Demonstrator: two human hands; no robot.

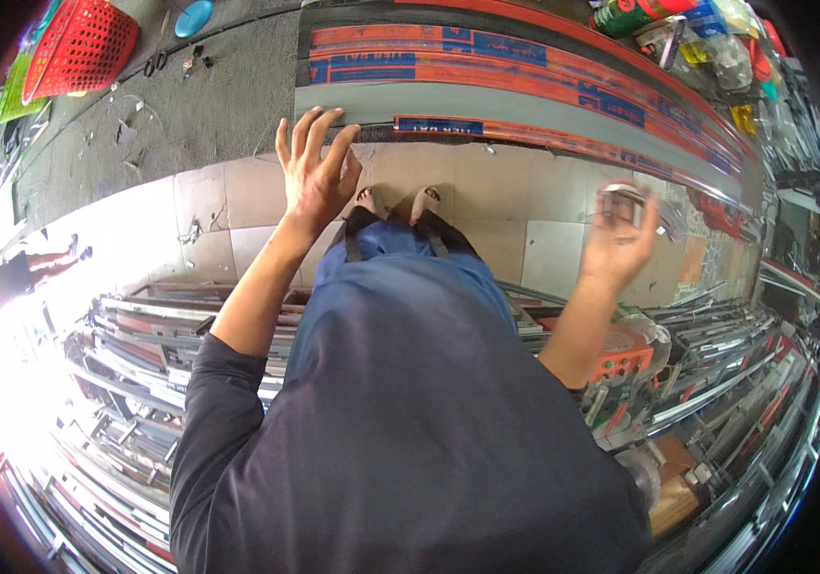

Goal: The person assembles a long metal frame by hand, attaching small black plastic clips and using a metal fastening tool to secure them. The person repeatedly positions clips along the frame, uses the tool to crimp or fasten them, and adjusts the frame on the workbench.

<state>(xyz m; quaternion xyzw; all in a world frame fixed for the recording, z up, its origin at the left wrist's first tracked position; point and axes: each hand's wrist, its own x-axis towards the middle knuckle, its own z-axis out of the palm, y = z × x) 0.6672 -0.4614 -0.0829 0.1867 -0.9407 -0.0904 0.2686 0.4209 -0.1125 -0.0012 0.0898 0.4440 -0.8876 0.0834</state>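
Fingers spread, my left hand point(319, 182) is at the near edge of a workbench, its fingertips at the end of a long grey bar point(506, 107). Whether they press on it I cannot tell. Beside this bar lie several long bars wrapped in orange and blue film point(496, 72). Off to the right, over the floor, my right hand point(616, 244) is raised and smeared by motion. Its fingers are curled round a small, shiny, ring-shaped thing point(623, 194), whose kind is too blurred to make out.
A red perforated basket point(85, 48), scissors point(155, 63) and a blue round lid point(194, 18) are on the bench at the far left. Plastic bags and a green-and-red can point(635, 13) crowd the far right. Metal profiles point(142, 373) are stacked behind me, near an orange machine point(620, 354).
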